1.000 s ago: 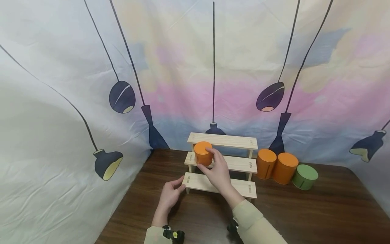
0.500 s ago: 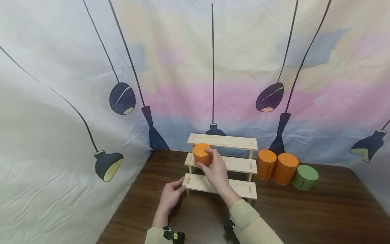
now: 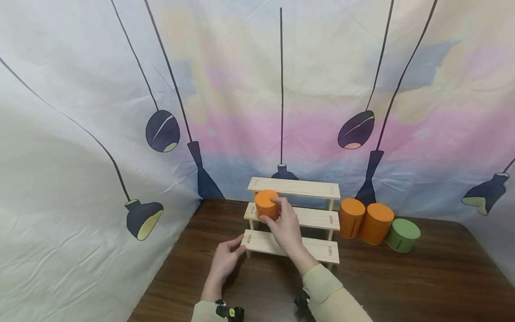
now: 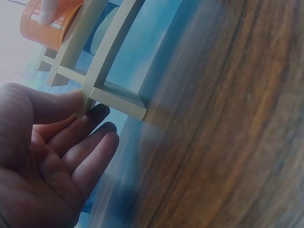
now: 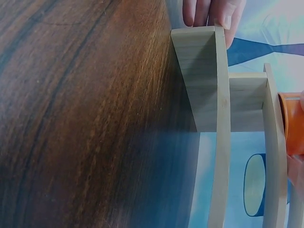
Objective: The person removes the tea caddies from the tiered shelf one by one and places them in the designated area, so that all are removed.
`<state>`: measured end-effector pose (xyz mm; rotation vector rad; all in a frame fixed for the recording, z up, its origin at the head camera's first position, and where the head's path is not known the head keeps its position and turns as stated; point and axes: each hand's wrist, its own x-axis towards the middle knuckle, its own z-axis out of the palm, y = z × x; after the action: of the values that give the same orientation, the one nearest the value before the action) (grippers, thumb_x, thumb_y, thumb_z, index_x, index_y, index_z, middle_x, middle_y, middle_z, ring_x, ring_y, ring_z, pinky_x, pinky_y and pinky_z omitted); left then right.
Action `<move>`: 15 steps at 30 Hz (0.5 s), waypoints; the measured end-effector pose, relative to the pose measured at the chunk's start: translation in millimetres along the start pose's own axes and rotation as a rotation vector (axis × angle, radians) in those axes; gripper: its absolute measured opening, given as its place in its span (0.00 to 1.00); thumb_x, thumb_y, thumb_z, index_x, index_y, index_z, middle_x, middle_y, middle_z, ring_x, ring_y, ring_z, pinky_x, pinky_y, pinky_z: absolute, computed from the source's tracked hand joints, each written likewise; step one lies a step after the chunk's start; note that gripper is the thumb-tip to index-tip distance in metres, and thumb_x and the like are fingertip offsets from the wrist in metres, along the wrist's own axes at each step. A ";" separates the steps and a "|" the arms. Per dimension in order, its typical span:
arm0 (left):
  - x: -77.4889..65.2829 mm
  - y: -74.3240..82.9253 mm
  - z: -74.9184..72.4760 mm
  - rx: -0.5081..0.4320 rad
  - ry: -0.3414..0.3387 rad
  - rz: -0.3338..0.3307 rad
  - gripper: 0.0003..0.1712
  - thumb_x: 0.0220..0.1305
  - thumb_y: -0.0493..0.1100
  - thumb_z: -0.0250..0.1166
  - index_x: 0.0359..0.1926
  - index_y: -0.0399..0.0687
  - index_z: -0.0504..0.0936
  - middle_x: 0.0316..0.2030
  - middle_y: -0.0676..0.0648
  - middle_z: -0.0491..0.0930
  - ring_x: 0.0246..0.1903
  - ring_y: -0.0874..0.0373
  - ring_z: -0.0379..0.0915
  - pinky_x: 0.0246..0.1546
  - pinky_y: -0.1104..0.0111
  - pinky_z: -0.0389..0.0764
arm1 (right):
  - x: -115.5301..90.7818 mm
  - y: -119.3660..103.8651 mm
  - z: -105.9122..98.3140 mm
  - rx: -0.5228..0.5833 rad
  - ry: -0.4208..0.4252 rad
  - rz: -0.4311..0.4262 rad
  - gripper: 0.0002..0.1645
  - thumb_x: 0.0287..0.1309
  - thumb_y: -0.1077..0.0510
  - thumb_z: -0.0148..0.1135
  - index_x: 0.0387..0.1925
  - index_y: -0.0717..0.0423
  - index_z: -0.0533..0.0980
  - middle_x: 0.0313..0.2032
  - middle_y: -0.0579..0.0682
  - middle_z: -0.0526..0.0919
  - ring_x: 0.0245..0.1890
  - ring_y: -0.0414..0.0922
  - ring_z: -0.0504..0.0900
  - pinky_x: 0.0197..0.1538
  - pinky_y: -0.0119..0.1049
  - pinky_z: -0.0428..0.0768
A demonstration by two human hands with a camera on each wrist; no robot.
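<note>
A pale three-step wooden display shelf (image 3: 314,250) stands on the table. My right hand (image 3: 286,226) grips a round orange canister (image 3: 265,205), thumb and fingers on its sides. The canister is upright at the left end of the middle step; in the right wrist view its base (image 5: 292,124) sits right against that step. My left hand (image 3: 226,259) pinches the left end of the lowest step, the thumb on the board's edge and the other fingers (image 4: 97,154) loosely bent below it.
Two taller orange canisters (image 3: 351,219) and a shorter green canister (image 3: 403,235) stand in a row just right of the shelf. Behind the dark wooden table (image 3: 402,286) hangs a cloth (image 3: 318,89) printed with lamps, and it also closes off the left side.
The orange canister has shifted very slightly left with my right hand, over the same middle step. My left hand stays at the shelf's end.
</note>
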<state>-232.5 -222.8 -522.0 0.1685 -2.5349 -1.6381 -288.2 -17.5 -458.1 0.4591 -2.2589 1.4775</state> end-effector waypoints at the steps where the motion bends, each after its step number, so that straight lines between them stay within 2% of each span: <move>1: 0.0 0.2 0.0 0.001 -0.001 0.002 0.23 0.74 0.38 0.66 0.67 0.40 0.82 0.67 0.40 0.80 0.72 0.37 0.70 0.73 0.36 0.62 | 0.1 0.0 0.1 0.000 0.000 0.003 0.39 0.58 0.55 0.83 0.66 0.50 0.72 0.62 0.56 0.81 0.60 0.56 0.84 0.57 0.49 0.87; 15: 0.1 -2.7 0.2 -0.023 0.000 0.040 0.23 0.74 0.37 0.65 0.67 0.35 0.82 0.66 0.37 0.80 0.70 0.36 0.72 0.72 0.37 0.66 | -1.4 0.6 -0.9 0.028 -0.005 -0.001 0.37 0.59 0.56 0.81 0.66 0.50 0.72 0.64 0.56 0.80 0.64 0.57 0.82 0.61 0.50 0.85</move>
<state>-232.6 -223.7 -524.5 0.1152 -2.5010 -1.6522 -287.1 -16.4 -458.9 0.4724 -2.2444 1.5110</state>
